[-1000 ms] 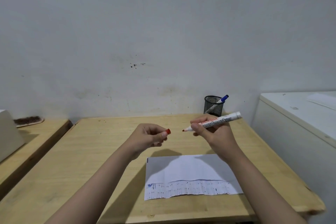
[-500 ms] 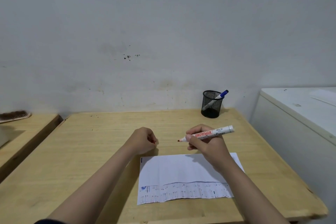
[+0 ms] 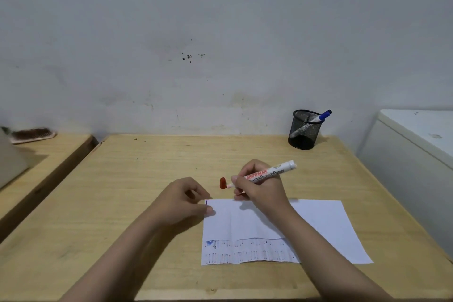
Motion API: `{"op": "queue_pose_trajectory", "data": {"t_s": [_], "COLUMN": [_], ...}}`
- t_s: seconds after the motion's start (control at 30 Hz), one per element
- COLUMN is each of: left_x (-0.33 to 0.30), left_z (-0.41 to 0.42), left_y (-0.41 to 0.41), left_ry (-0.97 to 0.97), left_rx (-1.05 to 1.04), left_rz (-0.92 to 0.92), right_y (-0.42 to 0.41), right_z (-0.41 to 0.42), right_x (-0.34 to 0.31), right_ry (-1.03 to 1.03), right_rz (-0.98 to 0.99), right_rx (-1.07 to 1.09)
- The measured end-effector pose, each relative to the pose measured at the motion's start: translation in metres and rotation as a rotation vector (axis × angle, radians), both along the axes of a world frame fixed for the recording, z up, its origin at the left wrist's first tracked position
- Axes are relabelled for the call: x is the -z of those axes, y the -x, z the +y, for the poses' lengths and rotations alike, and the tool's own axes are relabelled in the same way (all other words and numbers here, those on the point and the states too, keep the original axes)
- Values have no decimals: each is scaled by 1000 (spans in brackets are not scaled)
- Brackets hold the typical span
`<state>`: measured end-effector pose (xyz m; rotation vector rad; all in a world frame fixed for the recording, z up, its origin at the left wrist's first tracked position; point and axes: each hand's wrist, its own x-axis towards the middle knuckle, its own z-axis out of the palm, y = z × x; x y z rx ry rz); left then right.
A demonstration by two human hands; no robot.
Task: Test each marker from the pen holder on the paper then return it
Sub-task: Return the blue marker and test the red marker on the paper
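The right hand (image 3: 259, 186) pinches the red marker (image 3: 267, 174) in a writing grip, thumb and fingers closed round the barrel near the nib. The marker's long axis runs from its white tail, pointing toward the holder (image 3: 305, 130), down to the nib, which points away from the holder, to the person's left. The nib sits just past the far edge of the paper (image 3: 282, 223), over bare desk (image 3: 122, 191), not yet on the sheet.

The red cap (image 3: 222, 183) stands on the desk right by the nib, on the side away from the holder.

The left hand (image 3: 186, 200) is loosely curled, holding nothing, with its fingertips resting on the paper's far left corner, steadying it.

Judging from this, the coming stroke depends on drawing the nib back toward the person, onto the blank upper part of the sheet; the right hand is already nearest. A blue-capped marker (image 3: 318, 117) leans in the holder, well apart at the desk's back right.
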<state>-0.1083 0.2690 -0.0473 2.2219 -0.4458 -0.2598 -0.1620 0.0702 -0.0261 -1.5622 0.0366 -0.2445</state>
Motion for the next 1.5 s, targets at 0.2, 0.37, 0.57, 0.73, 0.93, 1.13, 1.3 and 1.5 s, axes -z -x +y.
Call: {"op": "queue_pose_trajectory", "data": {"t_s": [0.2, 0.37, 0.57, 0.73, 0.93, 1.13, 1.3, 1.5], "left_x": [14, 22, 24, 27, 27, 28, 28, 27], "left_z": [5, 10, 10, 13, 14, 15, 15, 15], "left_y": [2, -2, -4, -4, -3, -4, -5, -4], "left_ry": [11, 34, 29, -1, -48, -66, -79, -89], "left_rx": [43, 77, 83, 88, 108, 128, 141, 138], "left_rz": [-139, -198, -228, -279, -344, -383, -400, -409], "right_y": [-20, -22, -23, -25, -28, -28, -28, -28], "right_z": [38, 40, 42, 41, 41, 42, 41, 41], "right_x": [16, 31, 40, 44, 48, 49, 46, 44], "right_ry": [-64, 2, 49, 72, 109, 131, 127, 99], "right_rz": [124, 133, 112, 104, 102, 105, 125, 158], "right_rx": [93, 125, 136, 120, 128, 134, 118, 77]}}
